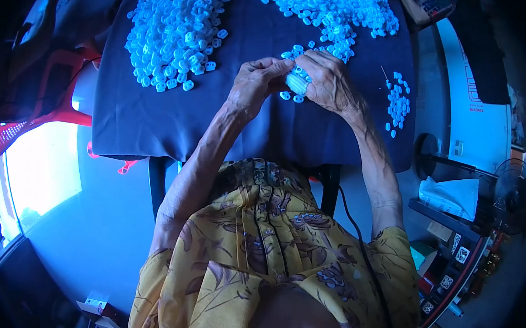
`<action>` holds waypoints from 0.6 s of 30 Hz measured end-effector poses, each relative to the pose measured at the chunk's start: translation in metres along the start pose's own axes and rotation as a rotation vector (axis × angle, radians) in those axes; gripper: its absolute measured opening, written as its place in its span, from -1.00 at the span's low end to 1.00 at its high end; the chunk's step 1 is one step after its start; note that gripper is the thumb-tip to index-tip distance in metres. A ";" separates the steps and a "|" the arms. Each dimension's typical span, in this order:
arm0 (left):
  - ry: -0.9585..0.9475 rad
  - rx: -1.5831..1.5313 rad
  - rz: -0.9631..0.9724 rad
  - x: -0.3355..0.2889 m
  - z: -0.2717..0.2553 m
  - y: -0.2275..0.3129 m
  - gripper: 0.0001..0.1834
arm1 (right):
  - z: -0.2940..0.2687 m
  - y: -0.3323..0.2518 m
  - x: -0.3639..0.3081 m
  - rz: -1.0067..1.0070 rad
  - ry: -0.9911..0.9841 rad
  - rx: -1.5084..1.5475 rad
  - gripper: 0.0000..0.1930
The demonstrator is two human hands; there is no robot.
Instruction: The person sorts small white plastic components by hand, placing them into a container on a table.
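Observation:
Over the dark tablecloth, my left hand [254, 85] and my right hand [330, 81] meet near the middle of the table. Between them is a small, pale, ribbed piece [297, 84], looking like a row of small plastic parts pressed side by side. My right fingers are bent round its right side. The left thumb and fingers pinch together at its upper left, and what lies in that pinch is hidden. A few loose small white plastic pieces [298, 99] lie just below and behind the hands.
Large heaps of small white plastic pieces cover the far left [171, 33] and far right [331, 10] of the table. A smaller pile [398, 104] lies near the right edge, beside a thin needle-like stick [384, 73]. Other people's arms show at the far corners. A red chair [58, 117] stands left.

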State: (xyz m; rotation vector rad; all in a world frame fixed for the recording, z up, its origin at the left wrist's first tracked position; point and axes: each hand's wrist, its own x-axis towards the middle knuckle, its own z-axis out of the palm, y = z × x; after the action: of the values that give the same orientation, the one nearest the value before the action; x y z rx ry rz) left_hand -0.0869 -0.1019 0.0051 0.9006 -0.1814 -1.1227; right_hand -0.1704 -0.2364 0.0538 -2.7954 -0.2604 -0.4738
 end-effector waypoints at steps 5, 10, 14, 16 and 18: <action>0.006 -0.035 0.035 -0.003 0.001 -0.001 -0.78 | -0.001 0.000 0.000 -0.007 -0.051 0.004 -0.84; -0.002 -0.042 0.048 -0.007 0.002 -0.001 -0.79 | -0.003 -0.005 0.000 -0.026 -0.063 0.016 -0.81; 0.009 -0.033 0.054 -0.009 0.003 -0.002 -0.80 | -0.003 -0.003 0.000 -0.065 -0.048 0.019 -0.85; -0.004 -0.014 0.048 -0.008 0.002 -0.003 -0.81 | -0.001 0.000 -0.002 -0.075 -0.042 0.028 -0.88; -0.017 0.005 0.040 -0.008 0.001 -0.004 -0.83 | 0.001 0.003 -0.002 -0.084 -0.036 0.040 -0.90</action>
State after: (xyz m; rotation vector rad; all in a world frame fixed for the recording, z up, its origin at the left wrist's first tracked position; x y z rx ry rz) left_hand -0.0938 -0.0961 0.0052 0.8888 -0.2151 -1.0937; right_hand -0.1717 -0.2394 0.0514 -2.7646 -0.3925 -0.4325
